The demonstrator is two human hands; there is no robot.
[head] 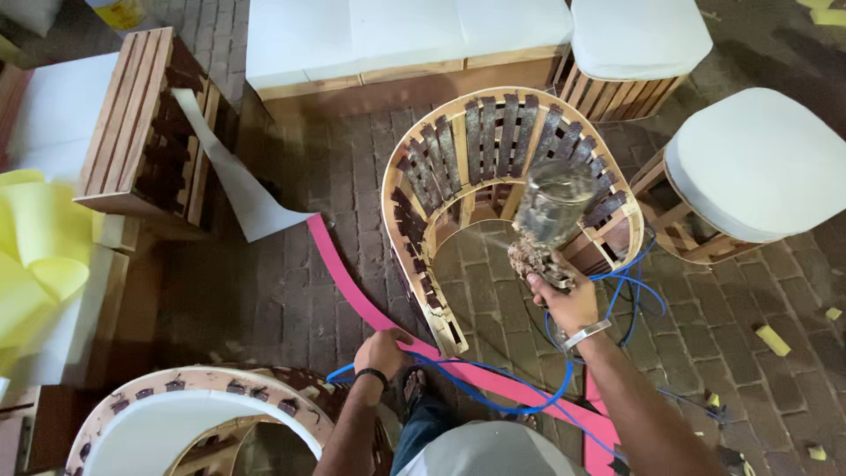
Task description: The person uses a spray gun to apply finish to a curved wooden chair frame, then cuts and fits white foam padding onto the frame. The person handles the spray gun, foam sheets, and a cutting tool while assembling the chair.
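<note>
A curved wooden chair-back frame [414,145], lined with dark slats, stands on the brick floor ahead of me. My right hand [564,304] grips a spray gun with a clear cup [553,207], tilted toward the frame's inner right side. The gun body is crusted with dried residue, and a faint mist shows over the bricks inside the curve. A blue hose [493,397] runs from the gun past my legs. My left hand [381,353] is closed on a long pink strip [348,286] beside the frame's lower front end.
White-cushioned wooden benches [405,40] stand at the back and a round cushioned stool [758,167] at the right. A slatted crate [145,115] and yellow foam [35,256] are at the left. Another curved frame with white padding [176,414] lies bottom left. Yellow scraps [774,339] dot the bricks.
</note>
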